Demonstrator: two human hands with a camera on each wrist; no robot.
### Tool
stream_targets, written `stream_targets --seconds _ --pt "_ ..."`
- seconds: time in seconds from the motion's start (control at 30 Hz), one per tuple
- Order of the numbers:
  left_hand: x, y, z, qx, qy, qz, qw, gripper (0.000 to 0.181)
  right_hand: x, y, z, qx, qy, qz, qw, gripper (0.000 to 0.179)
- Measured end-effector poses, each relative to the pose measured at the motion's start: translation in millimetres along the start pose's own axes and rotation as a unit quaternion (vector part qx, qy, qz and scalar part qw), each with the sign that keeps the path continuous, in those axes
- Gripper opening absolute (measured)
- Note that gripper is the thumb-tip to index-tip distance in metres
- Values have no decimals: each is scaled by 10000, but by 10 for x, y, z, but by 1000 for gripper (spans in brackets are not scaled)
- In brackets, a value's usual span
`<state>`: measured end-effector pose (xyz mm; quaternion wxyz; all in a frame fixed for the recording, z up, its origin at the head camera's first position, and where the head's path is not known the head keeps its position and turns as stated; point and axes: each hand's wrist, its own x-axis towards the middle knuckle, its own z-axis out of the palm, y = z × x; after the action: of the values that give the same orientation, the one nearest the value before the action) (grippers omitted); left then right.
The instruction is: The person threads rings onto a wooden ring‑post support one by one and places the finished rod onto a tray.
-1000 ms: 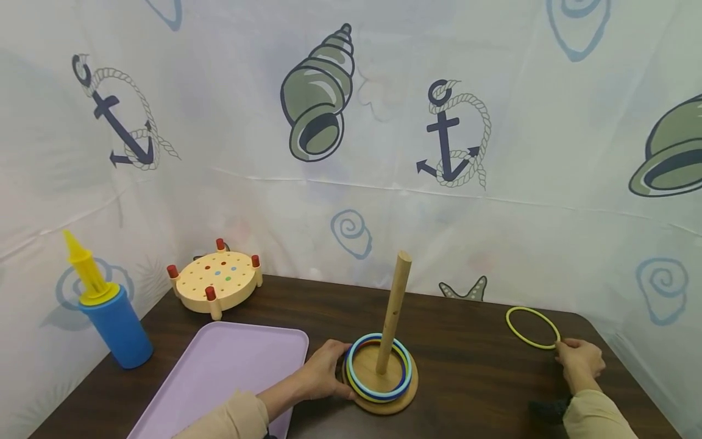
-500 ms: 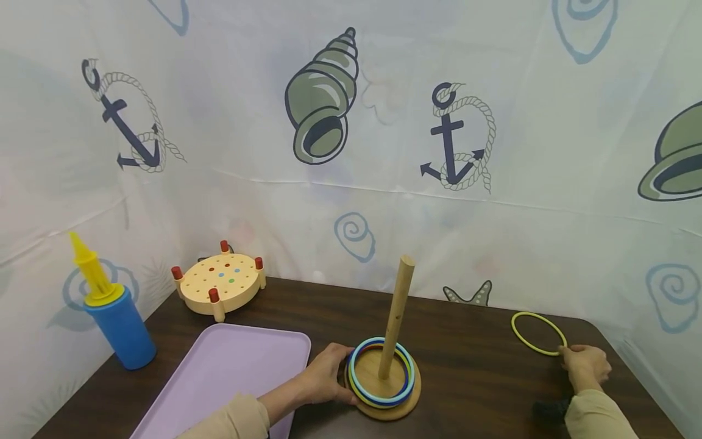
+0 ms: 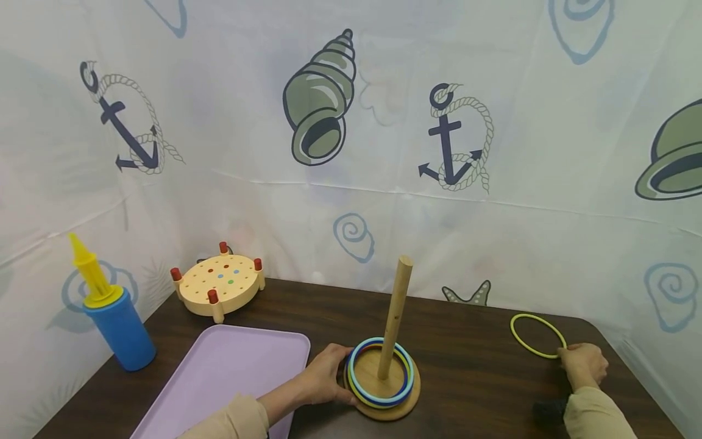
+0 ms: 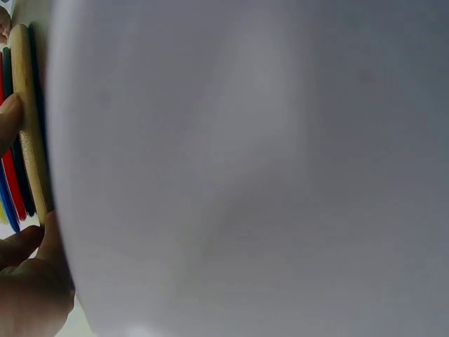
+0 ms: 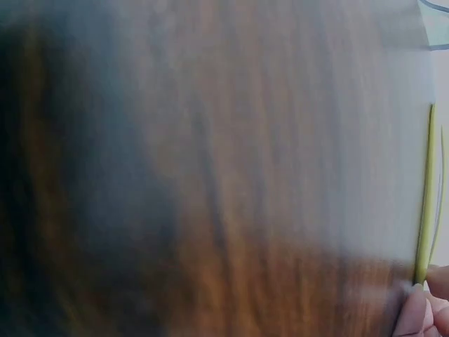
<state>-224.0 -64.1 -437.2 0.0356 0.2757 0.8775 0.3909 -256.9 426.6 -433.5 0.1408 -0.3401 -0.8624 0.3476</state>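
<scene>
In the head view my left hand (image 3: 323,377) grips the left edge of a ring-toss stand, its fingers and thumb on the round wooden base (image 3: 412,401). An upright post (image 3: 395,317) rises from it, ringed at the foot by stacked hoops, a light blue ring (image 3: 352,370) on top. The left wrist view shows fingertips on the base's rim (image 4: 28,119), with a red ring (image 4: 15,189) beyond. At far right, my right hand (image 3: 584,364) pinches the near edge of a yellow ring (image 3: 526,315). In the right wrist view that thumb and fingers hold the yellow ring (image 5: 425,210).
A pale purple tray (image 3: 236,372) lies left of the stand, under my left forearm. Behind it stands a round wooden toy (image 3: 222,280) with red-tipped pegs. A blue and yellow hand pump (image 3: 123,335) stands at far left. A printed curtain (image 3: 395,231) hangs behind the table.
The head view has shifted slightly. Both hands keep their hold, and the stand and the yellow ring stay almost where they were.
</scene>
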Motion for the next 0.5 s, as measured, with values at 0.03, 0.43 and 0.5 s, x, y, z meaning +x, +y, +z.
stream_targets --seconds 0.03,0.43,0.5 --pt "-2 -1 2 21 3 6 10000 83 4 2 -6 -57 -15 -18 10000 33" --pt "-9 -16 20 10 -24 38 10000 82 1 30 -40 -324 -152 -146 9993 30" --pt "-11 -11 17 2 -42 10 10000 82 -14 47 -43 -237 -121 -270 9993 30"
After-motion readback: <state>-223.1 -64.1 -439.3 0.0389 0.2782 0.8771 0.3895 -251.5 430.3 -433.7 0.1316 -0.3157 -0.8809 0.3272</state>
